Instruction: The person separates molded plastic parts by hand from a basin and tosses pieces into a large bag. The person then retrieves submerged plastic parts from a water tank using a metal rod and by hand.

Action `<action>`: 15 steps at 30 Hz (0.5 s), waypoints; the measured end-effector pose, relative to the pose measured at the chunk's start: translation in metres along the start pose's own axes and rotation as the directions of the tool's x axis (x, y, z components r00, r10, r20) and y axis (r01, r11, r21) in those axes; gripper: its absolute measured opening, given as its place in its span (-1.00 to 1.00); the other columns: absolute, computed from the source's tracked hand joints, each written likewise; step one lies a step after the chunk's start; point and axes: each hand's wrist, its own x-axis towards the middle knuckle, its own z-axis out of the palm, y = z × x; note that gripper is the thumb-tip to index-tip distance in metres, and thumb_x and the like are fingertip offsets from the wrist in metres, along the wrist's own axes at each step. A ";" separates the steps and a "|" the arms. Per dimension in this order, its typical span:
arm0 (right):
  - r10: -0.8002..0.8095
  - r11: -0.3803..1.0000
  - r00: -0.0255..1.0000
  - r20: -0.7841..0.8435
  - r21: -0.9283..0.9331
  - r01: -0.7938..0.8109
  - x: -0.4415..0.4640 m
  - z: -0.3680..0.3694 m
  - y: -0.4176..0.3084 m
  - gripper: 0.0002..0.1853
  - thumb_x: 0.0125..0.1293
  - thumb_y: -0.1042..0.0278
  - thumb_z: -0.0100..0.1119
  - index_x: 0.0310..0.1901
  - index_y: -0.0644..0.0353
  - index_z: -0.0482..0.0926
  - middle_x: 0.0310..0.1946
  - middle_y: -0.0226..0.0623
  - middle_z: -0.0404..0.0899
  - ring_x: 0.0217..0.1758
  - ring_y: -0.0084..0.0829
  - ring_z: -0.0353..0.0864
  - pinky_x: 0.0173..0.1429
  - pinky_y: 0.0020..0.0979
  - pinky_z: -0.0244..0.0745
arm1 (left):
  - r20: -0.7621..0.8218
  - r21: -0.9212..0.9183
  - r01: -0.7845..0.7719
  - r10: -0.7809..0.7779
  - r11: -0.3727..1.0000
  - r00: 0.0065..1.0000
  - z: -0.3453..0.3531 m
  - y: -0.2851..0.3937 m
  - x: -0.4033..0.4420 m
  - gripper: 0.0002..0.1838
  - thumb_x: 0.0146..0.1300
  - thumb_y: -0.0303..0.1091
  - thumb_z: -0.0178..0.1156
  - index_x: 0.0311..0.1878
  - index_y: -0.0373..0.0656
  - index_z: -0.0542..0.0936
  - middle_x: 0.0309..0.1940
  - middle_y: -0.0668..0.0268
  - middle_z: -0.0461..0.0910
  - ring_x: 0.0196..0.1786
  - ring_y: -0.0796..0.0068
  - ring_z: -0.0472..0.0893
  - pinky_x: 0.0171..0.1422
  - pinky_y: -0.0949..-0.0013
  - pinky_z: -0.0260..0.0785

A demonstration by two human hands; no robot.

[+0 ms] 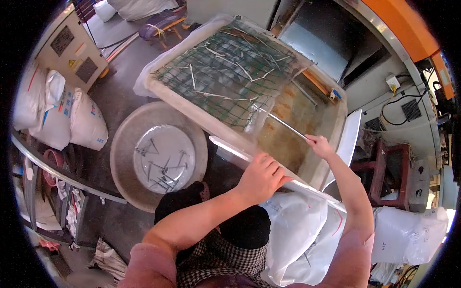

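My right hand (320,146) is closed around the end of a thin metal rod (285,124). The rod slants up-left across a large pale tub (185,108) of cloudy, brownish water, its far end near the edge of a green net (230,72). Thin white strips lie scattered on the net. By the tub's near edge, my left hand (263,178) has its fingers curled over a long white strip or ledge (233,148). Whether it grips anything is hidden beneath the fingers.
A round basin (120,144) with several thin, dark, branched pieces stands left of the tub. White sacks (89,120) are stacked at the left. White plastic bags (295,218) lie below the tub's near edge. A grey machine (336,43) stands behind it.
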 end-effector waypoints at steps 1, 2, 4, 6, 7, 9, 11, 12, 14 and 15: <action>-0.023 0.999 1.000 0.006 0.027 0.022 0.007 0.005 -0.007 -0.69 0.28 0.24 0.10 0.06 -0.02 0.55 -0.35 -0.01 0.59 -0.32 -0.27 0.59 -0.14 -0.32 0.46 | 0.000 0.004 0.001 -0.001 1.000 1.000 0.001 -0.001 0.001 -0.74 0.09 -0.17 0.25 -0.52 -0.12 0.49 -0.51 0.34 0.47 -0.27 0.35 0.48 0.09 0.19 0.24; -0.025 0.999 1.000 0.007 0.028 0.024 0.011 0.008 -0.014 -0.69 0.28 0.24 0.10 0.06 -0.02 0.55 -0.35 -0.01 0.59 -0.32 -0.27 0.59 -0.14 -0.32 0.46 | -0.010 -0.015 0.003 -0.003 1.000 1.000 0.002 -0.001 0.002 -0.74 0.09 -0.17 0.26 -0.52 -0.12 0.49 -0.51 0.34 0.47 -0.28 0.36 0.48 0.08 0.19 0.25; 0.028 0.998 0.999 0.022 0.047 -0.029 0.014 0.013 -0.027 -0.69 0.29 0.22 0.10 0.07 -0.02 0.54 -0.30 -0.03 0.61 -0.29 -0.27 0.60 -0.13 -0.33 0.45 | -0.019 -0.032 0.000 0.000 0.999 1.000 0.001 -0.003 0.003 -0.74 0.08 -0.17 0.26 -0.52 -0.12 0.49 -0.52 0.34 0.47 -0.28 0.36 0.48 0.08 0.20 0.25; 0.011 0.999 1.000 0.024 0.052 -0.013 0.006 0.005 -0.025 -0.68 0.29 0.22 0.10 0.07 -0.02 0.54 -0.28 -0.04 0.61 -0.27 -0.26 0.60 -0.11 -0.32 0.45 | -0.016 -0.017 -0.006 0.006 1.000 1.000 0.002 -0.004 0.003 -0.74 0.08 -0.17 0.27 -0.53 -0.11 0.48 -0.52 0.34 0.46 -0.29 0.35 0.48 0.08 0.20 0.26; -0.004 0.998 1.000 0.025 0.057 0.002 -0.001 -0.002 -0.022 -0.68 0.29 0.22 0.09 0.07 -0.02 0.54 -0.25 -0.05 0.62 -0.25 -0.24 0.61 -0.10 -0.31 0.45 | -0.017 -0.021 -0.006 0.006 1.000 1.000 0.000 -0.003 0.003 -0.74 0.08 -0.17 0.27 -0.53 -0.11 0.48 -0.52 0.34 0.46 -0.29 0.35 0.48 0.08 0.20 0.26; 0.057 0.995 0.997 0.051 -0.086 -0.052 -0.022 -0.029 -0.007 -0.68 0.28 0.24 0.09 0.06 0.00 0.55 -0.22 -0.07 0.63 -0.23 -0.24 0.61 -0.08 -0.31 0.46 | -0.028 -0.015 -0.021 0.021 1.000 0.999 -0.001 -0.003 0.004 -0.73 0.08 -0.16 0.26 -0.54 -0.10 0.47 -0.53 0.34 0.46 -0.30 0.35 0.47 0.06 0.21 0.26; 0.104 0.992 0.992 0.067 -0.076 -0.099 -0.049 -0.054 0.024 -0.68 0.27 0.26 0.09 0.06 0.04 0.55 -0.23 -0.07 0.63 -0.24 -0.26 0.61 -0.07 -0.33 0.46 | -0.030 -0.024 -0.022 0.021 0.999 0.999 -0.002 -0.002 0.002 -0.73 0.09 -0.15 0.26 -0.54 -0.10 0.47 -0.53 0.34 0.45 -0.31 0.35 0.47 0.04 0.22 0.27; 0.108 0.992 0.992 0.065 -0.075 -0.103 -0.064 -0.062 0.028 -0.68 0.27 0.26 0.09 0.06 0.04 0.55 -0.23 -0.07 0.63 -0.24 -0.26 0.61 -0.07 -0.33 0.46 | -0.028 -0.028 -0.022 0.021 0.999 0.999 -0.002 -0.002 0.001 -0.72 0.09 -0.15 0.26 -0.54 -0.10 0.47 -0.53 0.34 0.45 -0.31 0.34 0.47 0.03 0.22 0.27; 0.154 0.987 0.988 0.018 -0.043 -0.154 -0.088 -0.073 0.028 -0.67 0.27 0.26 0.08 0.05 0.08 0.55 -0.30 -0.07 0.64 -0.30 -0.30 0.60 -0.11 -0.35 0.46 | -0.030 -0.020 -0.029 0.028 0.999 0.999 -0.001 -0.002 0.001 -0.72 0.10 -0.14 0.25 -0.54 -0.10 0.46 -0.53 0.34 0.45 -0.31 0.34 0.46 0.02 0.22 0.27; 0.159 0.987 0.987 0.015 -0.040 -0.158 -0.091 -0.070 0.030 -0.67 0.27 0.26 0.08 0.05 0.08 0.55 -0.30 -0.07 0.64 -0.30 -0.30 0.60 -0.11 -0.35 0.46 | -0.034 -0.009 -0.032 0.031 0.999 0.999 0.000 -0.001 0.001 -0.72 0.10 -0.14 0.25 -0.54 -0.10 0.46 -0.54 0.34 0.45 -0.32 0.33 0.46 0.02 0.22 0.27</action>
